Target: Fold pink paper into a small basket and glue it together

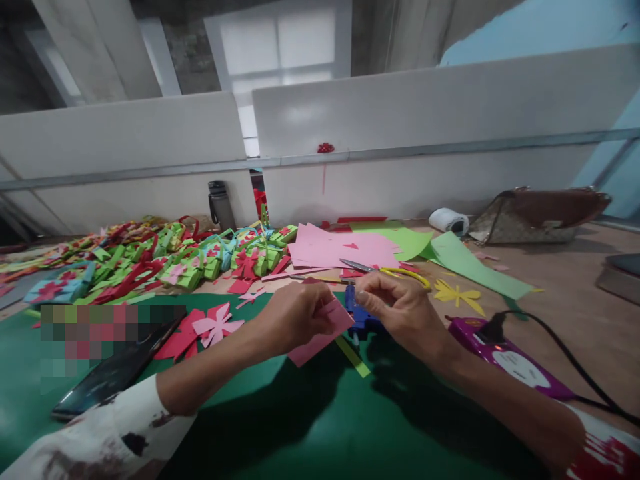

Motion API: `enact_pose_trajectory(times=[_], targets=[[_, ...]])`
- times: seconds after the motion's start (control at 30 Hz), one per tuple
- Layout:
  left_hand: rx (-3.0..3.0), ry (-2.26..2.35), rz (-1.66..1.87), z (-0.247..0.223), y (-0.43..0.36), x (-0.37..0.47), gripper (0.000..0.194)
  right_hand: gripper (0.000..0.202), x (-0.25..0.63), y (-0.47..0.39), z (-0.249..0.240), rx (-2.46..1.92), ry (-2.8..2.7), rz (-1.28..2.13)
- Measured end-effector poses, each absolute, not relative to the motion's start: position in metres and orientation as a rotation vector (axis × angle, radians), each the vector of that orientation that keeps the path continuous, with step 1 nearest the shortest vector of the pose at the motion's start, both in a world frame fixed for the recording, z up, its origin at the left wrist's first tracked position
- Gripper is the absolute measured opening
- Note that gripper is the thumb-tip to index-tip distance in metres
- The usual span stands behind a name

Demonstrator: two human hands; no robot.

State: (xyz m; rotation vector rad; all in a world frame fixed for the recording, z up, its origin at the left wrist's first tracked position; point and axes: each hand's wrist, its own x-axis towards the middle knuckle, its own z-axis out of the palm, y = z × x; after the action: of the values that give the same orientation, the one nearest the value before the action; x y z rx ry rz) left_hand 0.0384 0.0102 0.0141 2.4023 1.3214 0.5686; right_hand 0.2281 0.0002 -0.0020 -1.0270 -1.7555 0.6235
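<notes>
While a heap of finished green paper boxes (200, 263) is lying at the far left, the left hand (293, 317) and right hand (395, 307) are both pinching a pink paper piece (320, 337) over the green mat (310, 427); uncut pink sheets (340, 248) are waiting beyond, suggesting work is partway.

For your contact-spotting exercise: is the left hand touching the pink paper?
Touching. The head view shows the left hand pinching the pink paper at its upper edge, fingers overlapping it with no gap.
</notes>
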Motion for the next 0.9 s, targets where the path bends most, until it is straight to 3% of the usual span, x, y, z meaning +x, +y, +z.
enact_pose_trajectory(times=[0.07, 0.17, 0.33, 0.4, 0.47, 0.57, 0.6, 0.9], targets=[[2.427, 1.306, 0.551, 0.008, 0.01, 0.04, 0.02, 0.009, 0.227, -0.001, 0.0, -0.973, -1.919, 0.551], [2.492, 1.299, 0.532, 0.0, 0.01, 0.041, 0.031, 0.017, 0.225, -0.003, 0.0, -0.959, -2.119, 0.509], [2.583, 1.058, 0.597, 0.001, 0.007, 0.042, 0.05, 0.006, 0.226, -0.001, -0.003, -0.996, -2.254, 0.508], [2.629, 0.943, 0.696, 0.008, 0.007, 0.039, 0.057, 0.012, 0.227, 0.0, -0.003, -1.056, -2.221, 0.551], [2.596, 0.93, 0.86, 0.017, 0.008, 0.03, 0.05, 0.015, 0.228, 0.002, -0.002, -1.119, -2.14, 0.582], [2.415, 1.156, 1.132, 0.029, 0.013, 0.007, 0.019, 0.017, 0.23, 0.003, 0.0, -1.183, -2.035, 0.566], [2.356, 1.243, 1.12, 0.032, 0.014, 0.0, 0.017, 0.017, 0.23, 0.003, 0.001, -1.202, -2.014, 0.553], [2.013, 1.109, 0.582, 0.024, 0.013, -0.015, 0.037, 0.019, 0.229, 0.003, -0.005, -1.258, -2.028, 0.468]])
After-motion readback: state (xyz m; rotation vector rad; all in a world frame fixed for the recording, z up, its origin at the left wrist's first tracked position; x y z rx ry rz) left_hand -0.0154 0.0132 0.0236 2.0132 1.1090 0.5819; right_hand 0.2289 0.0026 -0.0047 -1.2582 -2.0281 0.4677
